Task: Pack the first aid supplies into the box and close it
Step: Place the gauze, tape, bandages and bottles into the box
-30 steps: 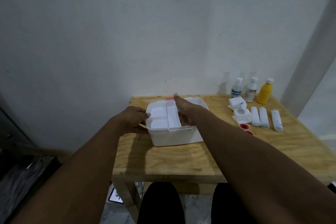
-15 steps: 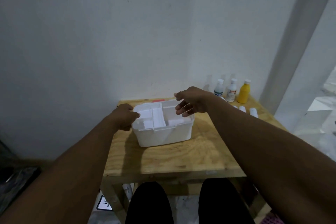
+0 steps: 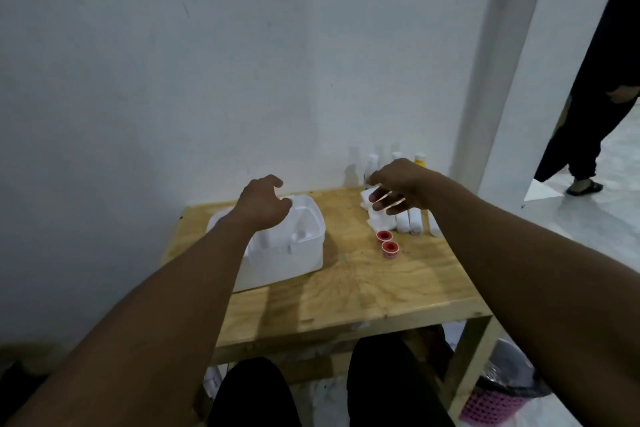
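A white first aid box stands open on the left of the wooden table, with a white divided tray inside. My left hand hovers over the box's back part, fingers curled and holding nothing. My right hand is in the air above the supplies at the table's back right, fingers spread and blurred. Under it lie white gauze packs and white bandage rolls. Two small red-topped tape rolls sit in front of them. Bottles, one with a yellow cap, stand against the wall, partly hidden.
A white wall rises right behind the table. A white pillar stands to the right. Beyond it a person in black clothes stands on the tiled floor. A pink basket with a plastic bag sits under the table's right end.
My right hand left the box and moved right over the supplies. My left hand lifted off the box's left rim and now hovers above it. The view turned to the right.
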